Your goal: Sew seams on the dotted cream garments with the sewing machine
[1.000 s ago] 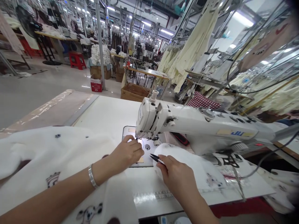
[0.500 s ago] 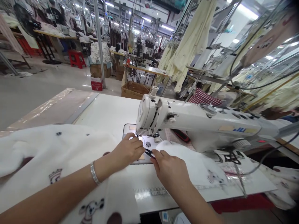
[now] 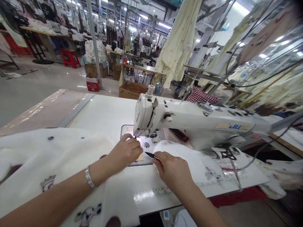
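My left hand (image 3: 125, 153) is at the needle area of a white sewing machine (image 3: 189, 113), with thumb and fingers pinched together. What they pinch is too small to make out. In my right hand (image 3: 174, 167) is a pair of black thread snips (image 3: 151, 155), its blades together and pointing left over the metal bed plate (image 3: 146, 160). White plush fabric (image 3: 68, 145) with printed animals lies under my left forearm. Another white fabric piece (image 3: 184, 157) rests beside my right hand, partly beneath the machine arm.
A printed ruler (image 3: 153, 193) runs along the table's front. A red-and-black tool (image 3: 179, 135) lies behind the machine head. Beyond the table stand a cardboard box (image 3: 132, 90), a red stool (image 3: 70, 58) and a metal pole (image 3: 93, 44). Pale yellow garments (image 3: 177, 41) hang behind.
The snips' blades were apart and near my left fingers; now they are together and slightly farther from them. My left hand stays at the needle. The whole view has shifted slightly.
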`<state>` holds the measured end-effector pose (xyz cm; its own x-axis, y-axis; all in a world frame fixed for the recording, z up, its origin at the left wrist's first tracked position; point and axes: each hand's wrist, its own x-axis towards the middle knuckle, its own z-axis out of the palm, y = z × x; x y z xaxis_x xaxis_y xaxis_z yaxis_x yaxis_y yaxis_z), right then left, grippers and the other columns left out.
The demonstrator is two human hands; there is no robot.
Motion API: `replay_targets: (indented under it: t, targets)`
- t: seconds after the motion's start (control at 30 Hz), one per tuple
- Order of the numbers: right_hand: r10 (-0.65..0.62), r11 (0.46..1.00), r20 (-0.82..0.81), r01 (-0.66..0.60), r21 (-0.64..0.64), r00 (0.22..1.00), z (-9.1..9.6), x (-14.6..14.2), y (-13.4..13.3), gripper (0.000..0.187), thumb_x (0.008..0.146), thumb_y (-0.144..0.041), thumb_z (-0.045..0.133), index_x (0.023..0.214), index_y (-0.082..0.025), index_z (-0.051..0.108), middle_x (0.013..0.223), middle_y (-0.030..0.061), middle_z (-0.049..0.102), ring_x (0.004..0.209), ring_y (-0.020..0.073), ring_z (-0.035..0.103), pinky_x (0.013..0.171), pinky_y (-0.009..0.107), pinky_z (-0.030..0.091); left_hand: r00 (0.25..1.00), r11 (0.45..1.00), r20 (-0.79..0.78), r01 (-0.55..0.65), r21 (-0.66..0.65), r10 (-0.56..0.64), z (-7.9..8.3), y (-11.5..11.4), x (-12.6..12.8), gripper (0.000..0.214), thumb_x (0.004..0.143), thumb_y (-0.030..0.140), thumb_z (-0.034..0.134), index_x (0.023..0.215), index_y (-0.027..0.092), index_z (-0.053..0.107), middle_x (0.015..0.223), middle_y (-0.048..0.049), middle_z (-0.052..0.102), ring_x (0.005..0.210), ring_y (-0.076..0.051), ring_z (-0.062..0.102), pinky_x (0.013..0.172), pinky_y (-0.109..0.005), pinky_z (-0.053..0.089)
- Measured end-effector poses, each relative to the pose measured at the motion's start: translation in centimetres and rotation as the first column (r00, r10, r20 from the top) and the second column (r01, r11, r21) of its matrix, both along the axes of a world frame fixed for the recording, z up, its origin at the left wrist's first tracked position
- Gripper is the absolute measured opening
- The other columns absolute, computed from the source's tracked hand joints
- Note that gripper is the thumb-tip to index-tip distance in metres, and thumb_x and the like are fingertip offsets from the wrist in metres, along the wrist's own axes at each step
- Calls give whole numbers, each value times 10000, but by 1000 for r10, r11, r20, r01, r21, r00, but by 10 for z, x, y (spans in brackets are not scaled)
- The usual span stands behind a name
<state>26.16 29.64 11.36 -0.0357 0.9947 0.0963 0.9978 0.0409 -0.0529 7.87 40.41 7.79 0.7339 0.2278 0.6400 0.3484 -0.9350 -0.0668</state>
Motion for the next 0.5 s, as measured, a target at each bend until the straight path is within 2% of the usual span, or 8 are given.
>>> replay_targets:
  t: [0.1, 0.13, 0.2, 0.23, 0.27, 0.3, 0.4, 0.5]
  targets:
    - [44, 956, -418, 84, 281, 908, -9, 33, -13, 223, 888, -324, 508, 1072, -241, 602, 922, 14, 681, 727, 143, 631, 648, 246, 445, 997, 1000, 79, -2, -17, 4, -2, 3, 0, 273, 926, 131, 388, 771, 189, 605, 713, -3, 618, 686, -150, 529, 811, -341, 344]
    - [62, 898, -556, 197, 393, 829, -10, 46, -15, 238, 876, -345, 518, 1075, -239, 594, 903, 11, 663, 722, 134, 611, 656, 245, 450, 994, 1000, 105, 2, -29, 1, -3, 5, 0, 281, 934, 145, 379, 776, 196, 606, 714, 0, 622, 683, -150, 535, 799, -341, 345]
    - [151, 696, -794, 507, 509, 588, -4, 72, -15, 283, 838, -386, 558, 1086, -250, 549, 775, -29, 589, 622, 100, 538, 564, 217, 419, 991, 997, 134, 25, -67, -16, -6, 10, -1, 263, 940, 179, 388, 800, 208, 609, 724, 10, 628, 681, -147, 551, 771, -334, 347]
    - [224, 593, -858, 633, 497, 463, 2, 85, -13, 328, 820, -407, 576, 1106, -263, 507, 707, -60, 528, 556, 81, 480, 502, 193, 373, 991, 995, 134, 40, -89, -28, -8, 13, -2, 246, 938, 192, 399, 812, 213, 610, 733, 15, 632, 688, -144, 563, 759, -329, 350]
    - [292, 522, -886, 716, 463, 360, 9, 97, -9, 371, 809, -427, 582, 1125, -279, 458, 658, -88, 466, 499, 65, 416, 456, 173, 320, 991, 992, 128, 52, -111, -37, -10, 16, -3, 235, 935, 199, 405, 821, 218, 610, 743, 19, 637, 697, -143, 574, 749, -325, 354]
    - [336, 490, -897, 759, 428, 288, 17, 108, -3, 402, 804, -446, 578, 1137, -293, 414, 627, -107, 416, 458, 57, 359, 429, 163, 278, 991, 989, 127, 54, -135, -37, -12, 19, -5, 235, 933, 204, 405, 822, 222, 612, 750, 22, 642, 702, -142, 583, 741, -322, 359]
    - [307, 539, -920, 753, 378, 243, 34, 136, 15, 437, 791, -501, 546, 1121, -288, 355, 586, -129, 394, 394, 54, 284, 400, 168, 253, 992, 973, 120, -13, -229, 42, -18, 28, -9, 261, 934, 255, 393, 810, 231, 621, 776, 17, 664, 729, -163, 601, 736, -325, 381]
    - [249, 602, -943, 728, 328, 220, 34, 152, 22, 577, 713, -530, 621, 1129, -259, 327, 619, -104, 487, 409, 74, 388, 417, 196, 317, 982, 940, 104, -119, -319, 160, -20, 33, -11, 273, 924, 301, 409, 786, 235, 635, 781, 14, 681, 718, -175, 610, 725, -322, 397]
